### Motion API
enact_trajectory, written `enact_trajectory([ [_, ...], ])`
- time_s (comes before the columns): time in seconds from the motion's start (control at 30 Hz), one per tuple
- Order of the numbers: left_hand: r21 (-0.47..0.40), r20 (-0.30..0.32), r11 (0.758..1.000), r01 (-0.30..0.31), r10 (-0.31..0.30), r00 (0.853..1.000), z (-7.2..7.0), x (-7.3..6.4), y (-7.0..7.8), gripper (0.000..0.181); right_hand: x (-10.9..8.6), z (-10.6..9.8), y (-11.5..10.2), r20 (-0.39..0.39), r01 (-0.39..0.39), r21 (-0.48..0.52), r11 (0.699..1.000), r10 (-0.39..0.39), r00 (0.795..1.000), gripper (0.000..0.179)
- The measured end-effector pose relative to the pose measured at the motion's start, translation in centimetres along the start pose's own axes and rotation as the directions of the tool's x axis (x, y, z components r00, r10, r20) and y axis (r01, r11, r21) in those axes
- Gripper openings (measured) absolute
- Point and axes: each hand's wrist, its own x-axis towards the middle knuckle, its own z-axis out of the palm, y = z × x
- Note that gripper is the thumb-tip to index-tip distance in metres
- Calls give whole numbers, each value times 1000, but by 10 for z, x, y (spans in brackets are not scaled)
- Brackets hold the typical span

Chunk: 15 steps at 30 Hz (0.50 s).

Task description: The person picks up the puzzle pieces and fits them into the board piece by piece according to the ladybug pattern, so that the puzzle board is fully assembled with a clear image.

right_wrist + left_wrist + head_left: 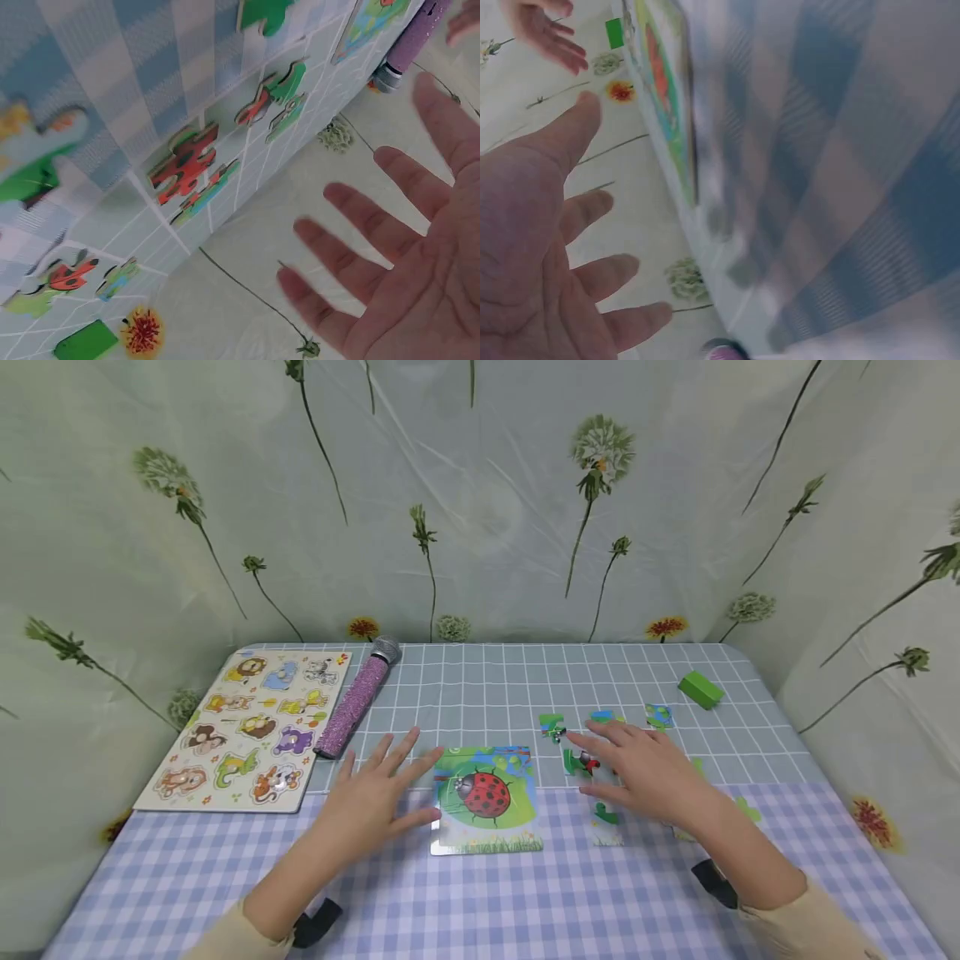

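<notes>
In the head view, a square ladybug puzzle board [487, 795] lies at the middle of the table. Beside its left edge my left hand [367, 802] hovers with fingers spread, holding nothing. My right hand [641, 772] is over the loose jigsaw pieces to the right of the board, its fingers extended and palm bare. Several pieces show around it, among them a green one [552, 725], a blue-green one [660, 716] and a grassy one [606, 825]; others are hidden beneath the hand. The right wrist view shows a red spotted piece [184, 163] on the cloth, apart from the fingers.
A wooden animal peg puzzle [243, 731] lies at the left, with a glittery purple microphone [356, 702] along its right side. A green block [701, 690] sits at the back right. Behind the table hangs a flowered curtain [495, 527].
</notes>
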Motion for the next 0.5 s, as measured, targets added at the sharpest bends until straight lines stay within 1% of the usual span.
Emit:
enact_trajectory([
  [0.1, -64, 40, 998, 5, -2, 999, 6, -6, -3, 87, 15, 1, 6, -27, 55, 47, 997, -53, 998, 61],
  [0.2, -123, 68, 992, 18, -9, 998, 12, -10, -6, 89, 33, 5, 13, -16, 63, 86, 994, -62, 998, 58],
  [0.4, -242, 137, 969, 42, -9, 990, 17, -10, -8, 91, 63, 16, 24, 73, 27, 100, 995, -34, 997, 55],
  [0.5, -274, 149, 960, 52, -11, 989, 19, -9, -7, 91, 73, 21, 27, 112, 11, 130, 991, -26, 993, 52],
])
